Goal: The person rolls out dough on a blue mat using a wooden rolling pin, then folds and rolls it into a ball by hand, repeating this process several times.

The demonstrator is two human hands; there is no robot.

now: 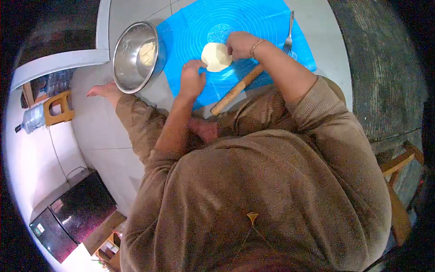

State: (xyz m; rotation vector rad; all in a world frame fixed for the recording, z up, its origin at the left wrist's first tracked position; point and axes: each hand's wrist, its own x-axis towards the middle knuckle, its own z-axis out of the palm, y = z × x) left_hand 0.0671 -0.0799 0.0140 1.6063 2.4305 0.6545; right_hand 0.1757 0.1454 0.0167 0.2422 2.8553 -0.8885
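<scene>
A flat round of pale dough (215, 58) lies on a blue silicone mat (253, 19) marked with white rings. My left hand (193, 78) has its fingertips closed at the left edge of the dough. On the opposite side, my right hand (244, 44) grips the right edge, its fingers curled and partly hidden. A wooden rolling pin (233, 93) rests slantwise on the near part of the mat, with its far end under my right forearm. Right of my right hand lies a metal fork (289, 34), tines toward me.
Left of the mat stands a steel bowl (125, 68) with a dough lump (147, 54) inside. My folded legs border the mat's near edge, and a bare foot (103, 89) is below the bowl. A water jug (33, 119) and wooden chair (395, 181) are farther out.
</scene>
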